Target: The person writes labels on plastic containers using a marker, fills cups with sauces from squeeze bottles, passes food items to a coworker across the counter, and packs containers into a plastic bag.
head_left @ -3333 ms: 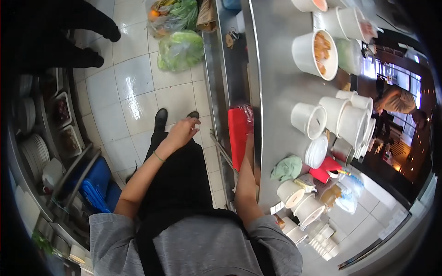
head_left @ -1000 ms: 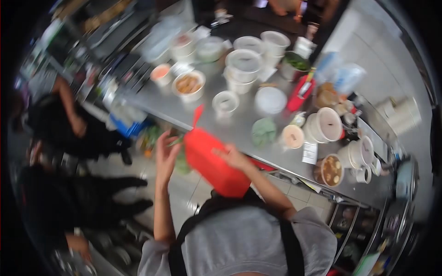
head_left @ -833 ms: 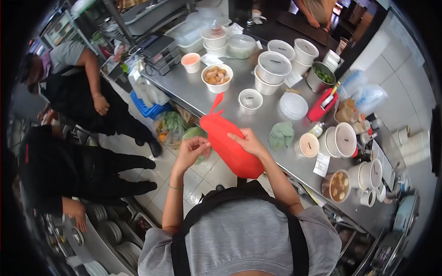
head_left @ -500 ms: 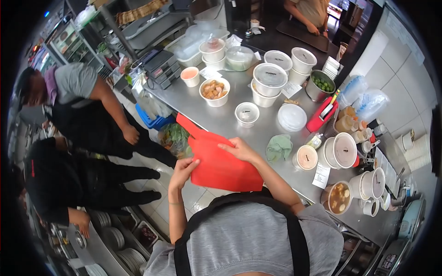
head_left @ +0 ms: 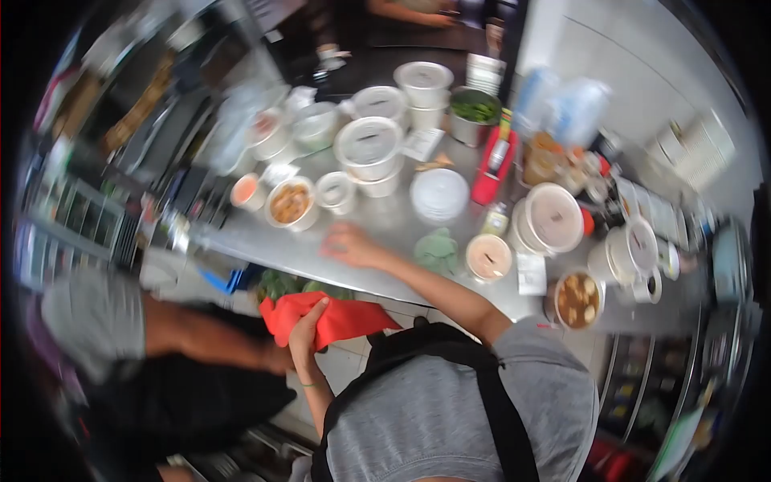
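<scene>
In the head view my left hand (head_left: 303, 331) is closed on a red cloth bag (head_left: 349, 323), which hangs bunched in front of the table edge. My right hand (head_left: 353, 245) is off the bag, over the front of the steel table (head_left: 297, 255). Its fingers are blurred but look stretched out, with nothing in them that I can see. Just beyond it stand a small lidded white cup (head_left: 335, 191) and a white bowl of orange-brown chunks (head_left: 291, 204).
Lidded white tubs (head_left: 369, 150), a stack of lids (head_left: 439, 194), a green cloth (head_left: 436, 251) and an open soup bowl (head_left: 577, 298) stand on the table. A pot of greens (head_left: 475, 112) is at the back. Close on my left is a co-worker's arm (head_left: 209, 333).
My right hand has let go of the red bag and moved over the table. The bag has dropped lower and crumpled in my left hand. My view has turned right; a co-worker is closer.
</scene>
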A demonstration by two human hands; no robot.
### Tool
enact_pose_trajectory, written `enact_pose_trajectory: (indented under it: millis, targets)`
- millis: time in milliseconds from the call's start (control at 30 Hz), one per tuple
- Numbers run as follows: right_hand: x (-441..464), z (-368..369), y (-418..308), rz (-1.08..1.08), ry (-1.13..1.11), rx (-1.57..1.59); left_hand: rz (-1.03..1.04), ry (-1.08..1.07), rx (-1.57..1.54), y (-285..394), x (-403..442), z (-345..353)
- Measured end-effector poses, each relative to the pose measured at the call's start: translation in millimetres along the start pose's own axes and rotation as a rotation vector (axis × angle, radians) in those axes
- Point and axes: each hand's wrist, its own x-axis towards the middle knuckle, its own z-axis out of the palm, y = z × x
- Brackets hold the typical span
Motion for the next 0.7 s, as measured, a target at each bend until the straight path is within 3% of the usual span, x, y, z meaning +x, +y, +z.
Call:
enact_pose_trajectory:
  millis: [33,100,133,167,200,233,300,333,367,400,433,467,500,533,567,600,667,700]
  targets:
    - [-3,-7,-22,-0.029,-0.076,0.330,-0.017,-0.073,0.040,3,13,4]
    - [-11,-38,-74,0.078,-0.200,0.560,0.035,0.034,0.537,7,39,7]
    - [-11,-43,-72,0.110,-0.138,0.548,0.035,0.007,0.764,38,28,23]
    - [-8,-47,-70,0.065,0.048,0.432,0.273,0.000,0.173,1,62,11]
    - [-6,-54,-68,0.014,0.218,0.308,0.813,0.071,0.456,34,45,22]
    - [-7,-69,-70,0.028,0.251,0.291,0.600,-0.021,0.252,55,41,23]
    - [-17,-103,-77,0.089,0.593,0.008,0.841,0.073,0.343,50,83,-52]
    - [-27,-119,-75,0.099,0.610,-0.002,0.916,0.273,0.470,56,105,-82]
    - [-40,-134,-73,0.224,0.540,-0.199,0.779,0.286,0.206,87,77,-60]
    - [-46,-142,-74,0.348,0.459,-0.393,0.768,0.322,0.366,102,78,-63]
    - [-46,-139,-81,0.361,0.465,-0.398,0.753,0.359,0.530,110,81,-68]
    - [-44,-132,-97,0.246,0.584,-0.318,0.749,0.345,0.535,115,79,-54]
    - [-39,-127,-115,0.124,0.700,-0.240,0.923,0.276,0.481,119,77,-23]
    - [-30,-127,-140,0.028,0.670,-0.214,1.092,0.206,0.415,122,75,5]
    - [-23,-124,-161,-0.061,0.640,-0.185,1.232,-0.047,0.601,126,72,19]
    - [-14,-117,-168,-0.044,0.645,-0.192,1.251,-0.073,0.653,129,51,44]
    - [5,-109,-169,-0.171,0.580,-0.613,1.276,-0.117,0.687,130,13,73]
    - [6,-113,-165,-0.159,0.585,-0.623,1.380,-0.163,0.657,132,3,76]
